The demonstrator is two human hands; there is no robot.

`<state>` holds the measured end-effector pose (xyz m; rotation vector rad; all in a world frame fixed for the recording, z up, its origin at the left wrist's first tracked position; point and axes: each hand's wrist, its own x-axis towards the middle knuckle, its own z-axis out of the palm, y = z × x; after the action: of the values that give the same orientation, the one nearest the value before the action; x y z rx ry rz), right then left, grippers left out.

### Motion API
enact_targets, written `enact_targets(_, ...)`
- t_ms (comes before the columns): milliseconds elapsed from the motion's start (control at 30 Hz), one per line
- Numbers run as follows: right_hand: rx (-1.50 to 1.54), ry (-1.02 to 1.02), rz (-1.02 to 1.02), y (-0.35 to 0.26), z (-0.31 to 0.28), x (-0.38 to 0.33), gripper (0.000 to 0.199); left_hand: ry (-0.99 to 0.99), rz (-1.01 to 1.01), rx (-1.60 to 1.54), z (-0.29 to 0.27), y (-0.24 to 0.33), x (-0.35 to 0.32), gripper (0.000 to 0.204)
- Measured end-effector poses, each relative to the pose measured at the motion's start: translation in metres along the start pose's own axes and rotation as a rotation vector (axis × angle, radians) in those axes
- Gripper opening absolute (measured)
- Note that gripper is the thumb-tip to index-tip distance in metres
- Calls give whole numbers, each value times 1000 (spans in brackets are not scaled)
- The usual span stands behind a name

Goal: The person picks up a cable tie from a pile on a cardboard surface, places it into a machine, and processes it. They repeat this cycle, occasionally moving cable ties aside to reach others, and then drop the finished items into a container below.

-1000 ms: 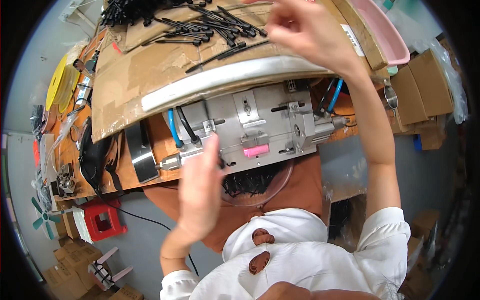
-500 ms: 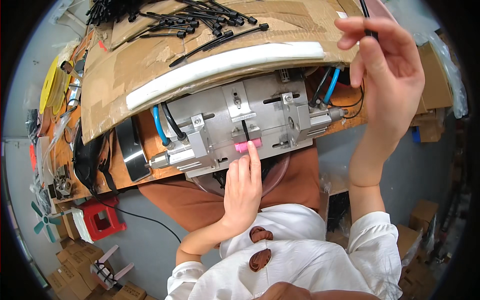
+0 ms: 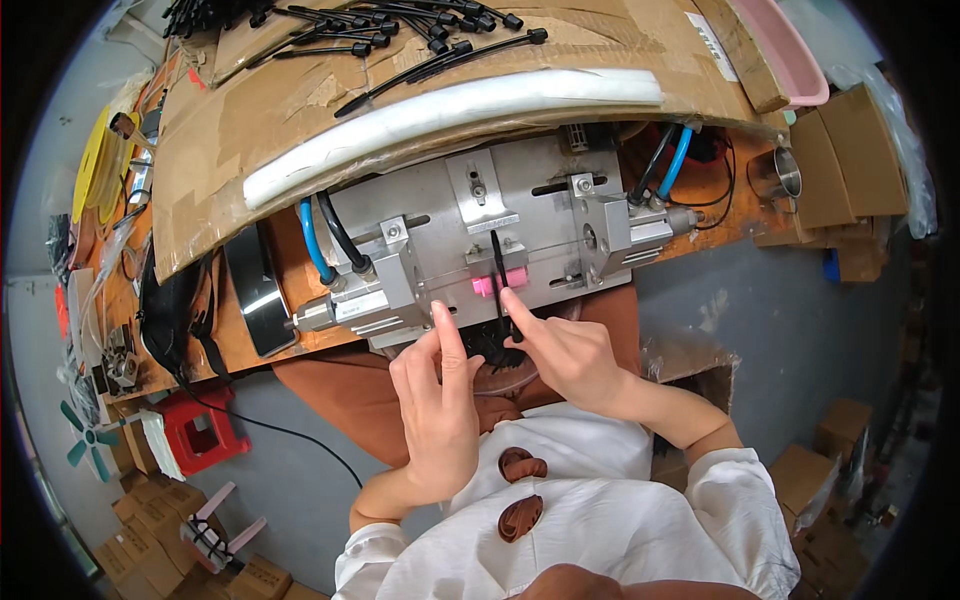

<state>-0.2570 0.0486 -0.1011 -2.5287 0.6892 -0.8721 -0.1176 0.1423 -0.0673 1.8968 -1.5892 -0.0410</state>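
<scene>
Plastic strip (image 3: pixel 499 258), slim and black, across pink cylinder (image 3: pixel 484 287), in pinch of right hand (image 3: pixel 580 368); left hand (image 3: pixel 437 420) unclenched.

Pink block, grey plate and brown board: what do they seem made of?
Pink block: probably plastic, judging by its even, bright colour. Grey plate: bare metal, likely steel or aluminium, with a dull sheen. Brown board: apparently cardboard, with a creased, torn-looking surface.

Can see just part of the bowl (image 3: pixel 512 386) between left hand (image 3: pixel 437 425) and right hand (image 3: pixel 575 368); cannot follow the pile (image 3: pixel 215 14) beyond the edge at eleven o'clock, nor the tub (image 3: pixel 790 55) at two; cannot read the label (image 3: pixel 712 47) at one.
</scene>
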Motion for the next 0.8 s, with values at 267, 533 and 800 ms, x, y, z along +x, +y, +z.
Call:
enact_targets(267,73,-8,46,0,2,4,65,-17,-14,-2,-13,-5,8,78)
enact_targets(533,-152,-79,-130,0,-65,59,40,203,123,60,-48,-51,176,26)
enact_targets(800,-434,24,-429,60,-78,222,7,55,114,269,-41,-99,278,28)
